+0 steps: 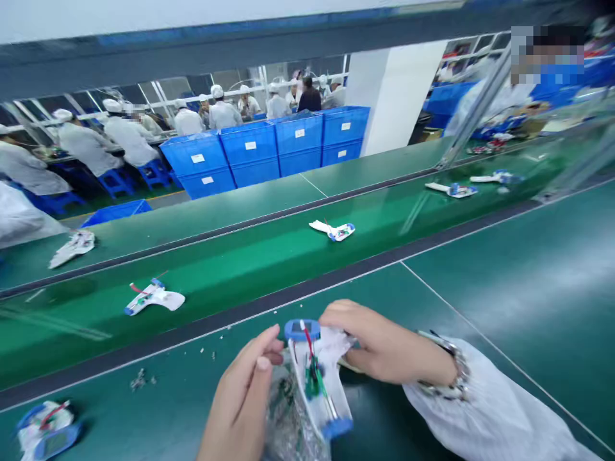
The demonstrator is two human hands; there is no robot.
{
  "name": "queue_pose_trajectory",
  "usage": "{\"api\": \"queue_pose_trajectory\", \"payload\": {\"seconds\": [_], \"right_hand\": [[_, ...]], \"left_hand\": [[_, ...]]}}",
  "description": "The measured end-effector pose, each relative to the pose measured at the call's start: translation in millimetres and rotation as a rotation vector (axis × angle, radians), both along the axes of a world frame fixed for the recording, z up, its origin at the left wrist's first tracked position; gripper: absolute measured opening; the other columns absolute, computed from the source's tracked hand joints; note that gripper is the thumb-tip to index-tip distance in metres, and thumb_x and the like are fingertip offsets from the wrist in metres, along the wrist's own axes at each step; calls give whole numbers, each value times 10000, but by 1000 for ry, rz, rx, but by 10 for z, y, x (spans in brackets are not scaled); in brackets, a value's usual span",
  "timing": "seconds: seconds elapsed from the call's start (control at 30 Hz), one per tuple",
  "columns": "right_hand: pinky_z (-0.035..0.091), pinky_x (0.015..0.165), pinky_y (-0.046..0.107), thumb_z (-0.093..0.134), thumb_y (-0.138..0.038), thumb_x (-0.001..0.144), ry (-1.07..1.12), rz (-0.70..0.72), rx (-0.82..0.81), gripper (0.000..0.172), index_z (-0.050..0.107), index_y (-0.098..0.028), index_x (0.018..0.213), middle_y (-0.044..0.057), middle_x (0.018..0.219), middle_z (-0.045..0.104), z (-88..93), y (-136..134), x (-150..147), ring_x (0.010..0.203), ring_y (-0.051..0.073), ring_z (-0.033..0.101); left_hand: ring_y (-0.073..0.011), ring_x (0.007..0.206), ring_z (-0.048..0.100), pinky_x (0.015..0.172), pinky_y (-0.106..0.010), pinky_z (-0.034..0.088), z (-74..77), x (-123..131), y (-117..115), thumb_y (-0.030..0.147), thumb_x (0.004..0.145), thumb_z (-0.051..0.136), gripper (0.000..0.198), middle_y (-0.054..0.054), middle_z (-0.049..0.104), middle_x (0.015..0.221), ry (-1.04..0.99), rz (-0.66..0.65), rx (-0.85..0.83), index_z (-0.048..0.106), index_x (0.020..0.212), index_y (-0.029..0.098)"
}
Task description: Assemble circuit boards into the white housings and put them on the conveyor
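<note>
My right hand (pixel 379 342) grips an opened gun-shaped forehead thermometer (pixel 319 384) by its white handle. Its blue display frame (pixel 302 330) points away from me, and a blue nose end is near me. Inside the white half shell show a green circuit board, a red wire and a metal tube. To its left, my left hand (pixel 245 390) has thumb and fingers apart and nothing gripped; whether a fingertip touches the shell I cannot tell. Under the thermometer lies a clear plastic bag (pixel 288 410) with small dark parts in it, partly hidden.
Beyond the bench a green conveyor belt (pixel 250 262) carries similar open thermometers (pixel 156 298). Another thermometer (pixel 50 429) lies at the lower left. Small screws (pixel 139 379) and white crumbs are scattered on the bench. Blue bins (pixel 250 150) and seated workers are behind; a person is at upper right.
</note>
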State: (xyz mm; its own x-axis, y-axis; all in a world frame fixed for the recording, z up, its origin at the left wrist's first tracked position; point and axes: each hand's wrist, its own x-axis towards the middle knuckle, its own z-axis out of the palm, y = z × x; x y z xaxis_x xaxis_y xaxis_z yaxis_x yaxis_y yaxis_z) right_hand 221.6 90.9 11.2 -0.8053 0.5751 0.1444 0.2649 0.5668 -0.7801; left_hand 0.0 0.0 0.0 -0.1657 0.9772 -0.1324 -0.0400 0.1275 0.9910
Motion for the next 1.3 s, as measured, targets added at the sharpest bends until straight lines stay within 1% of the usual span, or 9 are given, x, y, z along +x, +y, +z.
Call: {"api": "queue_pose_trajectory", "payload": {"seconds": [0.17, 0.3, 0.5, 0.63, 0.73, 0.83, 1.03, 1.13, 1.3], "right_hand": [[406, 706, 248, 641, -177, 648, 184, 400, -624, 254, 605, -120, 892, 31, 860, 556, -118, 100, -217, 783, 148, 504], [477, 714, 267, 776, -409, 580, 397, 589, -1226, 442, 636, -98, 862, 59, 812, 636, -367, 22, -399, 696, 146, 564], [513, 545, 312, 736, -556, 521, 454, 660, -1458, 558, 639, -76, 787, 48, 533, 609, -724, -230, -623, 418, 154, 549], [506, 497, 271, 738, -560, 516, 424, 694, -1525, 533, 639, -84, 733, 64, 559, 621, -709, -272, -676, 461, 159, 587], [516, 527, 291, 690, -711, 526, 319, 643, -1326, 667, 632, -86, 752, 81, 622, 627, -523, -158, -605, 538, 177, 609], [519, 661, 329, 647, -770, 587, 296, 387, -924, 709, 638, -92, 794, 94, 738, 645, -291, 23, -439, 689, 199, 620], [399, 888, 281, 500, -336, 933, 444, -280, -432, 176, 601, -192, 924, 32, 954, 601, 50, 31, -293, 937, 147, 537], [409, 899, 286, 516, -204, 891, 361, -158, -197, 142, 647, -176, 938, 50, 982, 626, 180, -122, -396, 958, 160, 567], [437, 736, 227, 521, -123, 847, 221, -7, -292, 117, 634, -155, 847, 14, 838, 622, 289, -236, -478, 775, 117, 568]], "left_hand": [[-206, 952, 635, 827, -225, 479, 155, 159, -147, 556, 728, 718, 393, -37, 707, 952, -170, -22, 27, 761, 1019, 295], [-135, 751, 655, 721, -204, 511, 194, 231, -218, 395, 664, 830, 369, -21, 690, 972, -274, -29, 67, 749, 1019, 332], [-156, 579, 612, 587, -238, 497, 223, 172, -151, 416, 733, 762, 366, -11, 629, 612, -53, -219, 136, 733, 1053, 240], [-172, 637, 592, 566, -239, 482, 217, 111, -102, 410, 740, 744, 243, -35, 633, 718, 183, -167, 298, 756, 912, 237], [-181, 766, 614, 634, -233, 508, 167, 115, -97, 428, 732, 754, 280, -38, 646, 902, 56, -5, 340, 742, 973, 287], [-181, 802, 622, 678, -234, 515, 144, 168, -109, 459, 699, 778, 338, -40, 643, 927, -136, 92, 302, 744, 976, 268], [-162, 791, 627, 662, -207, 505, 192, 175, -124, 444, 745, 748, 284, -27, 646, 938, -50, -16, 356, 730, 993, 307], [-171, 857, 621, 700, -216, 508, 162, 91, -124, 424, 805, 695, 296, -27, 643, 992, 104, -159, 425, 682, 1089, 338], [-181, 888, 628, 734, -249, 520, 127, 20, -114, 380, 861, 631, 346, -40, 616, 1030, 348, -297, 568, 578, 1195, 306]]}}
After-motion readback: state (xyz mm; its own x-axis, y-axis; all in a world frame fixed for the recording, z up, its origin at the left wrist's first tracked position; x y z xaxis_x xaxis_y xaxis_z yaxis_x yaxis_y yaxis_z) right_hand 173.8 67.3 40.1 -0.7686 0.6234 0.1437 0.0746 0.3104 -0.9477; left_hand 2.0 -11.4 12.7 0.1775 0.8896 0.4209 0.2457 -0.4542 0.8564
